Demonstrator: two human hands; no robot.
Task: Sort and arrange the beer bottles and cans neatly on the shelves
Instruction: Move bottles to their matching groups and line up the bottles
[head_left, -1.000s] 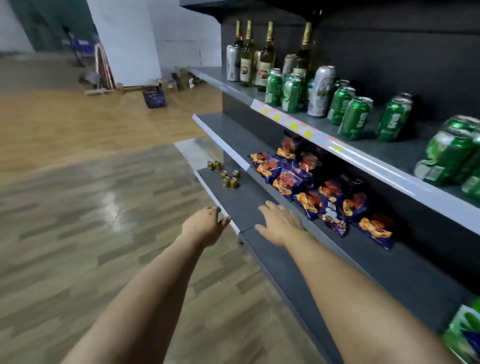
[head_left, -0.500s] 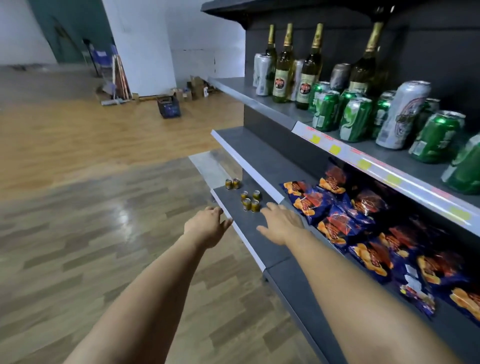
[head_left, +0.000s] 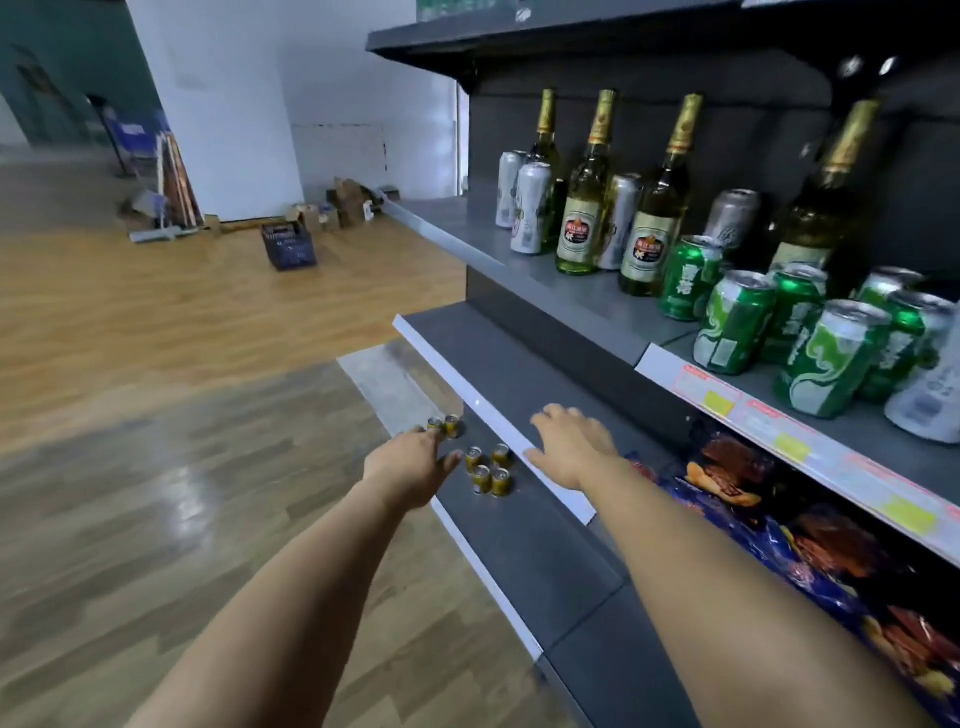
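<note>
green cans (head_left: 735, 322): white script, unreadable | bottles (head_left: 579, 208): red-crest labels

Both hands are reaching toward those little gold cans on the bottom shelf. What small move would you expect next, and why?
Probably the left hand closes on the gold cans beside its fingertips. Both hands are open and empty; the right hand hovers over the shelf edge.

Left hand (head_left: 410, 467) covers part of the small gold cans (head_left: 488, 470) — labels illegible; snack bags (head_left: 810, 551) cut off at right edge.
</note>
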